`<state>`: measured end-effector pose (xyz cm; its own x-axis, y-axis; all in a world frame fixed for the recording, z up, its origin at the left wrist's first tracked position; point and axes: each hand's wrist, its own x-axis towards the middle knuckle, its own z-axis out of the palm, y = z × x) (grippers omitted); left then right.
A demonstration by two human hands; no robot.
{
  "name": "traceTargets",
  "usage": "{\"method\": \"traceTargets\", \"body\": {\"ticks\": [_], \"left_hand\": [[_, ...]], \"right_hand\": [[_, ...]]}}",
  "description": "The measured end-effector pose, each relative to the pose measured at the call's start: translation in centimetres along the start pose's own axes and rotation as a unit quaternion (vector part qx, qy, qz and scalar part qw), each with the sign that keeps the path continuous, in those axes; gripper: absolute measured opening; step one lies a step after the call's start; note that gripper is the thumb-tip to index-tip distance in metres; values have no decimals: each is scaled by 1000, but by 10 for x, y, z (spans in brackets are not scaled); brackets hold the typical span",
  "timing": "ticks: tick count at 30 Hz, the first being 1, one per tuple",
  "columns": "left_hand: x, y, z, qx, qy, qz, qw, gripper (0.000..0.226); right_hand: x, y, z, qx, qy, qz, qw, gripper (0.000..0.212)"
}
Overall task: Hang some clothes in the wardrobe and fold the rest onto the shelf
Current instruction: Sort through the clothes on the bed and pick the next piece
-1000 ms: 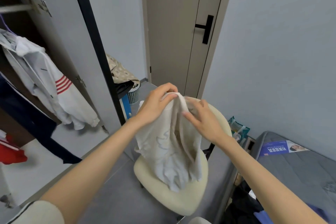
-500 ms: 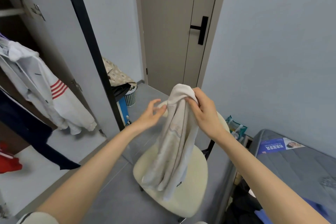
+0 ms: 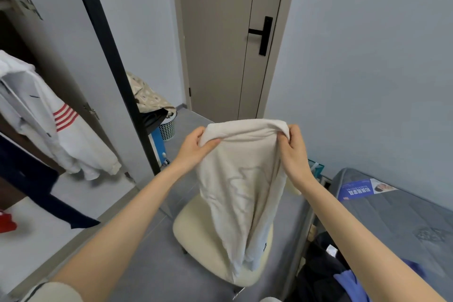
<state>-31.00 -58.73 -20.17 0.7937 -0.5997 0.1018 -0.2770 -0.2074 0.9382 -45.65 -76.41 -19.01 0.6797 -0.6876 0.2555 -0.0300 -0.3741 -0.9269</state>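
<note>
Above the chair seat: a cream garment (image 3: 241, 186) hangs from both hands, its lower end draped onto the cream chair (image 3: 196, 233).
Left hand (image 3: 196, 147): grip pinching the garment's top edge at its left end, thumb over the cloth.
Right hand (image 3: 294, 152): grip curled round the top edge at its right end.
Top edge: stretched level between the two hands.
Wardrobe (image 3: 27, 14): open at the left; a white jacket with red stripes (image 3: 61, 130) and a dark navy garment (image 3: 36, 186) hang inside, with something red (image 3: 6, 222) low at the frame edge.
Wardrobe door (image 3: 115, 73): swung open, its black edge between the wardrobe and the chair.
Behind the door: a patterned cloth (image 3: 147, 95) heaped over a laundry basket (image 3: 168, 127).
Right side: a grey mattress (image 3: 397, 223), dark clothes (image 3: 323, 272) piled beside it.
Background: a closed room door (image 3: 220, 37).
</note>
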Motion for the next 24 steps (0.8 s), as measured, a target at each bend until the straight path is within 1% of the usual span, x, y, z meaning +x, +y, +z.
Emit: {"method": "traceTargets", "body": {"ticks": [1,3,4,7,8,9,10,12,14,16,18,20,21,23,24], "left_hand": [[3,6,-2,27,4,28,999,12],[6,18,-2,44,0,69,997,13],[8,25,-2,44,-9,91,995,12],[9,44,3,62,-71,160,983,12],[8,49,4,70,-97,173,978,12],[7,54,5,75,-116,180,974,13],[7,58,6,77,-129,182,972,14],[6,62,7,87,-145,183,968,16],[6,65,5,121,-157,194,961,18],[6,67,0,137,-157,201,957,20],[6,63,-8,130,-137,184,965,23],[5,54,-15,135,-120,138,974,28],[2,49,-17,142,-120,115,976,26],[-2,33,-17,165,-129,74,975,8],[-4,25,-16,176,-127,60,974,14]], "right_hand": [[0,5,-1,-25,-18,20,999,17],[-1,11,-3,-87,-80,59,991,6],[-1,12,-3,-109,-120,67,985,9],[-4,2,-5,-85,-222,43,970,44],[-3,-2,-5,-85,-239,19,967,51],[-3,-5,-4,-98,-250,-11,963,54],[-2,-7,-3,-111,-254,-38,960,52],[-2,-9,0,-104,-253,-74,959,38],[-2,-9,5,-89,-248,-70,962,19],[-4,-11,8,-97,-230,-65,966,9],[-4,-15,7,-84,-190,-69,976,9],[-6,-23,8,-47,-150,-73,985,13],[-6,-28,9,-27,-136,-74,988,13],[-6,-38,11,5,-123,-74,990,14],[-6,-43,11,14,-121,-76,990,14]]}}
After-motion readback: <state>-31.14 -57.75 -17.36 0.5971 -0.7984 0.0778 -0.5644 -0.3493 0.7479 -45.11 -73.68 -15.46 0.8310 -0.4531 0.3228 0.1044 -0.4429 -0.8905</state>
